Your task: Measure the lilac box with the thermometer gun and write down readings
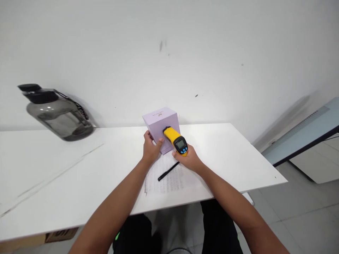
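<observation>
Inwardly angled, the left hand [150, 149] grips a lilac box [156, 129], the right hand [190, 158] a yellow thermometer [173, 136].

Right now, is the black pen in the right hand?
No: the right hand holds the yellow gun-shaped device, while the black pen lies on the sheet.

Open tabletop [225, 155] lies rightward; the lilac box [158, 127] blocks straight ahead.
</observation>
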`<action>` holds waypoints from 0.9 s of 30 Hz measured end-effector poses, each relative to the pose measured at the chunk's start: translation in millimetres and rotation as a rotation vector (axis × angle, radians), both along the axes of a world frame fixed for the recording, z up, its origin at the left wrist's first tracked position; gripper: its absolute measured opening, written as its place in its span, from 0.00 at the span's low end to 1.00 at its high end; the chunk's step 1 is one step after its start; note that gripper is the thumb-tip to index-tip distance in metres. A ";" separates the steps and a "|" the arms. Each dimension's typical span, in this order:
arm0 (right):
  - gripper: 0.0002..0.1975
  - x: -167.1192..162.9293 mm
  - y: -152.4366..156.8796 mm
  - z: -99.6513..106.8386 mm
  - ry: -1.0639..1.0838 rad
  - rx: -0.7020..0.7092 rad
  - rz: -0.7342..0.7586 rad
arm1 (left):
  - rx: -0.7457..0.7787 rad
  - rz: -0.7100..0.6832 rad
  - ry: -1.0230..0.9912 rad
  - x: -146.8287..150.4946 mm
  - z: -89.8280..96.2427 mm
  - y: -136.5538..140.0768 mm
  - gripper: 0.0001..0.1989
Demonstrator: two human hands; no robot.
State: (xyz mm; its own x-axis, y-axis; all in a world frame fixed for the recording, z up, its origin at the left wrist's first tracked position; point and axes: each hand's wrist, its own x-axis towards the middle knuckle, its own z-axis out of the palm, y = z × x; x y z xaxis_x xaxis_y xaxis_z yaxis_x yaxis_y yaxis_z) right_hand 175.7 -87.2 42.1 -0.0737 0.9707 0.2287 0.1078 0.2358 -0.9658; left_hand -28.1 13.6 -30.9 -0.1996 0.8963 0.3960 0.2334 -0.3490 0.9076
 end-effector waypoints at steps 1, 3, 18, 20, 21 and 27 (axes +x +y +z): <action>0.18 -1.0 0.0 -0.4 -0.007 0.005 0.004 | 0.003 -0.001 0.010 -0.1 -0.1 0.0 0.52; 0.17 -1.6 0.5 -1.1 -0.015 0.009 0.003 | 0.011 0.003 0.023 -0.1 -0.4 -0.1 0.53; 0.17 -3.8 -0.1 -5.5 -0.064 0.037 -0.049 | 0.019 0.012 0.031 0.7 -0.3 -1.6 0.54; 0.18 -5.9 -1.6 -6.3 -0.054 0.076 -0.095 | 0.025 0.023 0.021 1.4 0.3 -1.3 0.54; 0.18 -6.9 -2.1 -6.7 -0.047 0.095 -0.131 | 0.027 0.032 0.018 1.6 0.7 -1.2 0.55; 0.17 -6.2 -0.1 -8.5 -0.057 0.081 -0.340 | 0.022 0.074 0.037 -0.3 0.4 -1.2 0.54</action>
